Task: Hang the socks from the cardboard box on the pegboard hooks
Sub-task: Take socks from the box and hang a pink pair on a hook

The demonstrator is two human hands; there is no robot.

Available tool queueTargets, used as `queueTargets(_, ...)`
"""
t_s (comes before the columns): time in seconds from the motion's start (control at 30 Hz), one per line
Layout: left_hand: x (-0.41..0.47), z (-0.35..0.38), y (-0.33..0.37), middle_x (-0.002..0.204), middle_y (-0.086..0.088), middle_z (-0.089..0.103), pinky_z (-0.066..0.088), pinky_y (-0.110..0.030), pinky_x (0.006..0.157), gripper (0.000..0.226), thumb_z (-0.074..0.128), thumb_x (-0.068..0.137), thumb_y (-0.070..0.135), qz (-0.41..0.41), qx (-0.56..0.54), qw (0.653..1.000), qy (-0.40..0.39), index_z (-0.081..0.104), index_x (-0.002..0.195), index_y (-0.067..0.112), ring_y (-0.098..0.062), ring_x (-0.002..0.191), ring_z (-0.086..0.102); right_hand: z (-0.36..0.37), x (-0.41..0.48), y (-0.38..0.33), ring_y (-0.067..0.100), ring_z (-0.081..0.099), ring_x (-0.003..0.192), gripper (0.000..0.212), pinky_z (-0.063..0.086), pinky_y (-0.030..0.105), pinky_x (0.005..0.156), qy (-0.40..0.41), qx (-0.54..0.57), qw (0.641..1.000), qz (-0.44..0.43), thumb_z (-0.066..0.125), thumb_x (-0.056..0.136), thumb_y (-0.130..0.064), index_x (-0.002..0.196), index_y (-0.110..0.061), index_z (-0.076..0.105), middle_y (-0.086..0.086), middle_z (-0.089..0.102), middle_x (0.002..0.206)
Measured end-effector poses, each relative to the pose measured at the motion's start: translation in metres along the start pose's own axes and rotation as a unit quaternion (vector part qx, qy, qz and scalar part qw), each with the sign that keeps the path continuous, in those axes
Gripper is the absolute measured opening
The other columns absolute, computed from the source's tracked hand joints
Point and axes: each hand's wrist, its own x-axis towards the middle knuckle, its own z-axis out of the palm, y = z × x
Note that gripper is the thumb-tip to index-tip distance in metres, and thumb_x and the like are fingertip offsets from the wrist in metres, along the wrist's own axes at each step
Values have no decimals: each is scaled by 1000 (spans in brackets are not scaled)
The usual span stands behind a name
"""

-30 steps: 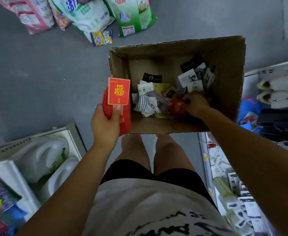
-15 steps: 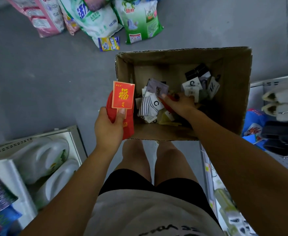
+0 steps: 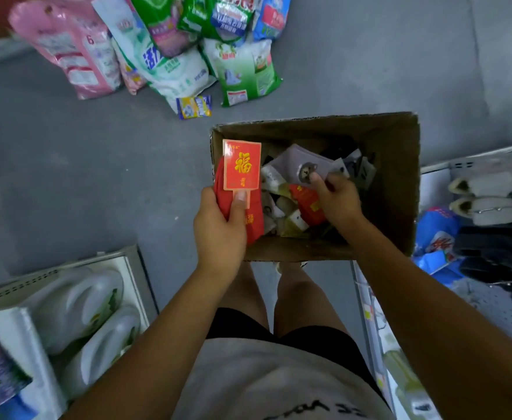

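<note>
An open cardboard box point(image 3: 394, 189) stands on the grey floor in front of my legs, holding several sock pairs with paper tags. My left hand point(image 3: 218, 234) grips a pair of red socks point(image 3: 253, 221) with a red and gold card point(image 3: 242, 165), at the box's left wall. Inside the box, my right hand point(image 3: 336, 201) pinches a light grey pair of socks with a bear print point(image 3: 300, 166) and holds it up. Another red pair point(image 3: 307, 204) lies just under that hand. White and black tagged pairs fill the rest of the box.
Bags of detergent point(image 3: 170, 50) lie in a heap on the floor beyond the box. A white shelf with large white jugs point(image 3: 76, 301) is at lower left. At right a white rack point(image 3: 491, 189) carries slippers and dark goods on hooks.
My right hand has let go of the striped socks and lifted a grey bear-print pair from the pile. The view has tilted down, so the box sits lower. My left hand keeps its red pair.
</note>
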Motion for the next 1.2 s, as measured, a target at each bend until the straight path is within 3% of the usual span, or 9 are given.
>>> queueTargets(0.1, 15, 14, 13, 110, 5, 59, 45, -17, 76, 32, 57, 101, 40, -37, -21, 997, -57, 53, 124, 17, -11, 96, 60, -33, -34, -5, 14, 66, 95, 31, 53, 31, 77, 63, 95, 993, 7, 51, 102, -42, 113, -17, 67, 0, 70, 99)
queueTargets(0.3, 58, 67, 1, 140, -8, 57, 44, -55, 109, 39, 57, 103, 29, -154, -16, 969, -193, 50, 140, 21, -34, 129, 54, -50, -53, 6, 20, 66, 102, 34, 54, 36, 89, 151, 171, 972, 62, 50, 102, -43, 118, -16, 60, 5, 68, 108)
queueTargets(0.43, 75, 81, -12, 144, -11, 56, 44, -52, 110, 42, 58, 103, 25, -183, -14, 959, -215, 50, 143, 17, -34, 131, 53, -43, -54, 13, 9, 64, 97, 31, 49, 24, 77, 162, 200, 961, 99, 49, 102, -43, 118, -19, 57, -3, 66, 105)
queueTargets(0.6, 74, 71, -12, 150, -7, 51, 37, -49, 116, 44, 50, 106, 30, -194, -27, 950, -245, 45, 148, 18, -31, 139, 46, -35, -63, 9, 7, 64, 95, 30, 48, 24, 74, 146, 228, 956, 113, 50, 101, -47, 114, -22, 59, -6, 67, 102)
queueTargets(0.73, 50, 44, 22, 145, -2, 56, 41, -48, 113, 58, 57, 97, 54, -93, -43, 954, -281, 46, 148, 27, -24, 133, 53, -41, -86, -19, 12, 69, 92, 19, 56, 33, 81, 115, 265, 953, 90, 54, 98, -48, 97, -31, 63, -5, 71, 99)
queueTargets(0.83, 29, 19, 72, 149, 5, 53, 46, -37, 107, 73, 61, 79, 74, 61, -41, 949, -308, 49, 142, 39, -14, 133, 52, -56, -115, -51, 14, 73, 90, 20, 58, 37, 84, 80, 234, 968, 31, 56, 97, -47, 95, -32, 68, -4, 75, 94)
queueTargets(0.97, 5, -17, 149, 140, 9, 57, 52, -13, 84, 57, 65, 89, 55, 253, -26, 894, -370, 53, 139, 31, 7, 116, 57, -83, -167, -95, 15, 74, 87, 19, 59, 30, 79, 47, 201, 977, -53, 56, 98, -39, 96, -28, 71, -5, 77, 90)
queueTargets(1.1, -16, -42, 191, 98, -15, 76, 58, -46, 75, 27, 73, 92, 28, 339, 32, 853, -396, 74, 106, 5, -20, 84, 72, -102, -214, -114, 35, 72, 96, 33, 57, 47, 86, 59, 231, 966, -103, 63, 90, -40, 110, -15, 72, 11, 76, 102)
queueTargets(1.2, -40, -54, 201, 97, -24, 74, 57, -51, 78, 23, 72, 94, 24, 336, -18, 857, -390, 73, 101, 2, -24, 84, 70, -110, -243, -112, 26, 73, 99, 38, 59, 39, 88, 32, 271, 956, -110, 76, 77, -26, 114, -15, 69, 6, 76, 108)
